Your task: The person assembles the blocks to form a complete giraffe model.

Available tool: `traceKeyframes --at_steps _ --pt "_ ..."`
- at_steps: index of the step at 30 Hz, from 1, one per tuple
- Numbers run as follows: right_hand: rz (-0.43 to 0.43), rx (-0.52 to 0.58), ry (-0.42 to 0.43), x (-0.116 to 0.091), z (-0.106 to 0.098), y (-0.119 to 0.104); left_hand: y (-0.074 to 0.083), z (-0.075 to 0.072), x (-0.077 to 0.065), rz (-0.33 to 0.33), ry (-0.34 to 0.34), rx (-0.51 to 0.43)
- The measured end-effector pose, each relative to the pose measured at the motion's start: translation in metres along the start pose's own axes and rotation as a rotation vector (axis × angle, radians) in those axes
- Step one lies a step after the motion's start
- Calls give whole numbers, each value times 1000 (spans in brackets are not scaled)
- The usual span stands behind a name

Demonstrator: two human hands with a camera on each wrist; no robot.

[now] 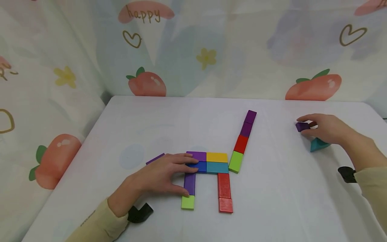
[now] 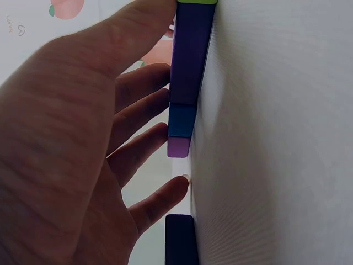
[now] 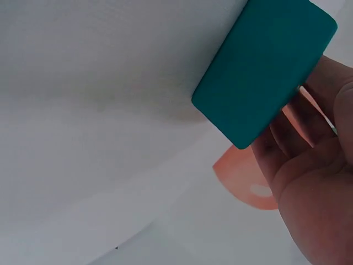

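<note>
My left hand (image 1: 164, 171) lies flat across the left side of a block figure, fingers spread. Its fingertips touch the blue block (image 1: 201, 167) and upper purple block (image 1: 199, 156); the thumb is at the purple block (image 1: 189, 185) above a light green block (image 1: 188, 203). In the left wrist view, the fingers (image 2: 140, 146) run along the blocks' edge. At the right, my right hand (image 1: 331, 129) pinches a small dark purple block (image 1: 302, 126) between thumb and fingers. A teal block (image 1: 318, 145) sits tilted under that hand; in the right wrist view it covers the fingertips.
Yellow (image 1: 216, 157) and light blue (image 1: 217, 167) blocks continue the figure, above a red leg (image 1: 224, 185). A slanting row of purple, red (image 1: 241, 144) and green blocks rises at its right. Another purple block (image 1: 155, 159) lies partly behind my left hand on the white table (image 1: 272, 201).
</note>
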State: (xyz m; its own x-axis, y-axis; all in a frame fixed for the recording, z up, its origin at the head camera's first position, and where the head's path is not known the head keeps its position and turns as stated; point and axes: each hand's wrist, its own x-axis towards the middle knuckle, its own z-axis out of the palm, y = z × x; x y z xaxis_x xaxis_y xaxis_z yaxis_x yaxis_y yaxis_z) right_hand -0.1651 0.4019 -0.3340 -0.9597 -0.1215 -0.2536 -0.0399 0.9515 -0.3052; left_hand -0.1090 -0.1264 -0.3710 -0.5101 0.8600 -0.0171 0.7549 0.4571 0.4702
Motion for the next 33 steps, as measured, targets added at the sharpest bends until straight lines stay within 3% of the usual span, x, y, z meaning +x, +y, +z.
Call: traceKeyframes --at_steps 8,18,26,33 --pt "-3 14 43 11 -2 -13 0 -1 0 -6 -7 8" --pt "-98 68 131 41 -6 -60 -1 1 -1 5 2 4" --pt "-57 129 129 70 3 -86 -1 1 -1 -2 -3 -6" --pt "-37 138 122 85 9 -96 -4 2 -1 0 1 1"
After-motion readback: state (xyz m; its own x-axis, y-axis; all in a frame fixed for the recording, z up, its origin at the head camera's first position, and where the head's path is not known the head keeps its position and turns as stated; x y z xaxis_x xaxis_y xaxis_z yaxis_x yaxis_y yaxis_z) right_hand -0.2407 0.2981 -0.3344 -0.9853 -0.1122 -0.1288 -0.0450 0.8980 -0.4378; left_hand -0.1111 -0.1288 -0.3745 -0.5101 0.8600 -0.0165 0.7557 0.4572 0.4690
